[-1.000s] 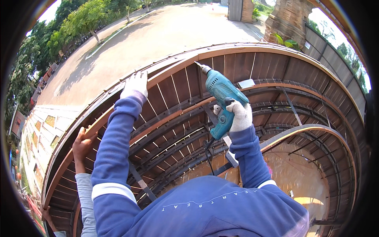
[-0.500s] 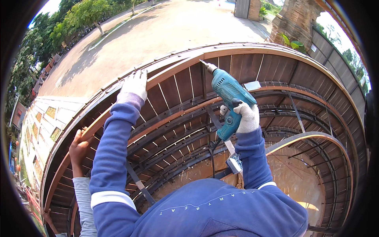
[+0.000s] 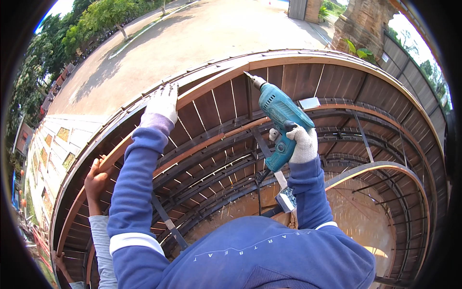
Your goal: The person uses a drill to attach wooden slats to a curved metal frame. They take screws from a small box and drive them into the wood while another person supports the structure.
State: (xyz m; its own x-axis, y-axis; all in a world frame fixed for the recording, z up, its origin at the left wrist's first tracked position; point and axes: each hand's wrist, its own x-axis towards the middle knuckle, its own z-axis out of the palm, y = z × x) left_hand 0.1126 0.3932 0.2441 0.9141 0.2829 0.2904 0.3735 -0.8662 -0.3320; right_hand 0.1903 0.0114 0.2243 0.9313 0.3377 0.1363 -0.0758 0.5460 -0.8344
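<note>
In a white work glove, my left hand (image 3: 162,104) lies over a thin curved wooden strip (image 3: 211,86) on the structure's upper rim, fingers stretched out flat. My right hand (image 3: 303,142), also gloved, is wrapped round the handle of a teal power drill (image 3: 281,107). The drill tilts up and left. Its bit ends just below the strip, close to where the strip meets the rim; whether it touches cannot be told. Farther left, a co-worker's bare hand (image 3: 97,177) grips the same strip.
Below the rim, curved rails (image 3: 211,136) and dark slats (image 3: 298,81) form a rounded wall. A small metal box (image 3: 287,199) sits by my right forearm, and a curved band (image 3: 370,166) arches at right. Another bare hand (image 3: 58,260) touches the strip at lower left. Paving lies beyond.
Almost nothing differs. The view has shifted slightly; both my hands, the drill and the co-worker's hand keep their places on or near the strip.
</note>
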